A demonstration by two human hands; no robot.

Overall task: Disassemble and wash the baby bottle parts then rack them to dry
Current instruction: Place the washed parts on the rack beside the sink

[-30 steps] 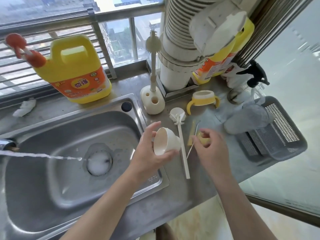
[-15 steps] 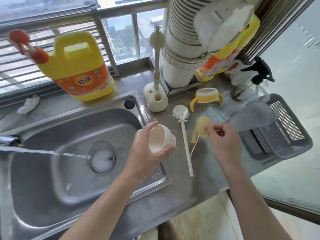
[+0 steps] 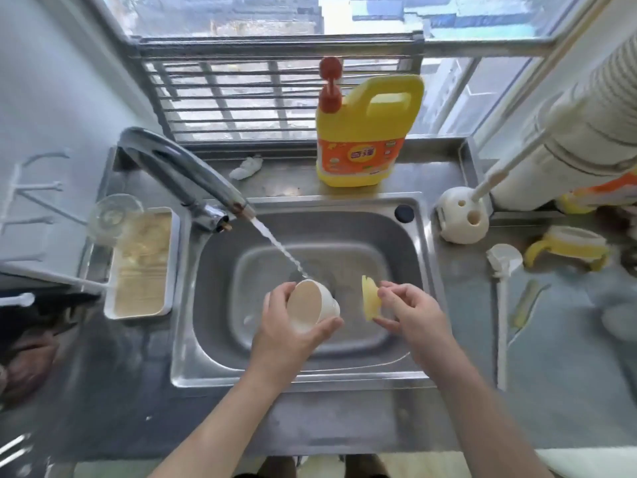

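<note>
Cream cap [image 3: 312,307] is sitting tilted in the left hand [image 3: 286,326], fingers wrapping it, over the sink [image 3: 425,270] middle under the tap stream [image 3: 275,241]. Right hand [image 3: 412,312] is pinching a yellow disc [image 3: 370,298] beside it. Handled collar [image 3: 572,248] is lying at the desk's right edge.

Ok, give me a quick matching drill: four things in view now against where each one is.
1. cream cap
2. yellow disc
3. detergent jug
4. long-handled brush

a. lying on the counter right of the sink
b. in the left hand, under the water stream
c. standing behind the sink
d. pinched in the right hand's fingers

Pairs: 1-b, 2-d, 3-c, 4-a
</note>
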